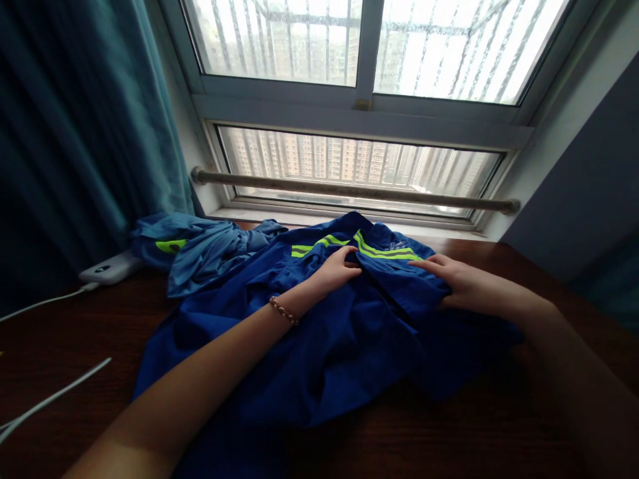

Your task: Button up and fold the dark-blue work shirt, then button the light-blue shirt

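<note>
A dark blue work jacket (329,346) with neon yellow-green stripes lies crumpled on the dark wooden table (74,346) in front of me. My left hand (335,269), with a braided bracelet on the wrist, rests on the jacket near the stripes, its fingers curled into a fold of the cloth. My right hand (456,283) lies flat on the jacket's right side with its fingers stretched out toward the stripes. The two hands are a short way apart.
A lighter blue garment (204,249) is bunched at the back left. A white power bank (107,269) with white cables (54,396) lies at the left. A teal curtain (74,133) hangs at left; a window (357,166) with a rail is straight ahead.
</note>
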Demonstrator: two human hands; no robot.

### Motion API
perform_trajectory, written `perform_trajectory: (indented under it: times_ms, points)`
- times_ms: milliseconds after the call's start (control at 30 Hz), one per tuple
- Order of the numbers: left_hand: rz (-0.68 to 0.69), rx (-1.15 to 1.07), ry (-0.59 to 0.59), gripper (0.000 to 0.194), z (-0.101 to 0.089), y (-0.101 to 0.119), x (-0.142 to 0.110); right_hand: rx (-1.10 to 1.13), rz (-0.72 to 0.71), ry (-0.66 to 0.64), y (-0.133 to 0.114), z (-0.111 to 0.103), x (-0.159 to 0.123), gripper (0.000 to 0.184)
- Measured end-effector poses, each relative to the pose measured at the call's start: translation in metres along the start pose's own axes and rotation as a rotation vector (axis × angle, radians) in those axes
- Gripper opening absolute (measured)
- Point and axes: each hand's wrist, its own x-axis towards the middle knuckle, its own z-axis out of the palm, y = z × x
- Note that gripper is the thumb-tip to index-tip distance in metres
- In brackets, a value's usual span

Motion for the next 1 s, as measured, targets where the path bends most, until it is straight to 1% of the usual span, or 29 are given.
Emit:
perform_trajectory:
  times_ms: [67, 133, 200, 267, 333, 433, 533, 633, 700, 800, 833, 933, 1000]
  points:
    - [-0.001, -0.008, 0.007, 0.05, 0.0, -0.001, 0.001, -0.003, -0.109, 0.112, -0.006, 0.003, 0.009, 0.053]
    - [0.001, 0.001, 0.015, 0.049, 0.0, -0.003, 0.002, 0.025, -0.176, 0.219, -0.009, 0.004, 0.015, 0.034]
    - [0.009, 0.019, 0.012, 0.049, 0.0, -0.004, 0.004, 0.076, -0.169, 0.309, -0.01, 0.003, 0.016, 0.025]
    - [0.01, 0.042, 0.008, 0.05, -0.001, -0.005, 0.005, 0.143, -0.111, 0.373, -0.011, 0.001, 0.015, 0.021]
    - [0.001, 0.065, 0.003, 0.053, -0.001, -0.005, 0.004, 0.215, -0.019, 0.405, -0.012, -0.002, 0.013, 0.023]
    - [0.024, 0.112, -0.023, 0.056, -0.002, -0.004, 0.002, 0.369, 0.11, 0.383, -0.014, -0.003, 0.012, 0.034]
    - [0.157, 0.255, -0.041, 0.052, -0.003, -0.005, 0.001, 0.569, 0.186, 0.32, -0.013, -0.002, 0.012, 0.041]
    - [0.324, 0.5, 0.009, 0.035, -0.003, -0.006, 0.0, 0.675, 0.226, 0.293, -0.009, 0.002, 0.014, 0.044]
    - [0.363, 0.628, 0.043, 0.026, -0.002, -0.005, -0.001, 0.647, 0.23, 0.338, -0.006, 0.003, 0.016, 0.041]
    - [0.346, 0.71, 0.058, 0.029, 0.0, -0.002, -0.004, 0.542, 0.173, 0.471, -0.004, 0.004, 0.018, 0.033]
    - [0.347, 0.722, 0.058, 0.032, 0.001, -0.001, -0.005, 0.52, 0.14, 0.49, -0.004, 0.004, 0.018, 0.035]
    - [0.363, 0.729, 0.049, 0.036, 0.002, 0.0, -0.005, 0.459, 0.039, 0.479, -0.012, 0.005, 0.018, 0.055]
    - [0.376, 0.719, 0.041, 0.037, 0.002, 0.0, -0.005, 0.385, 0.009, 0.485, -0.018, 0.005, 0.017, 0.063]
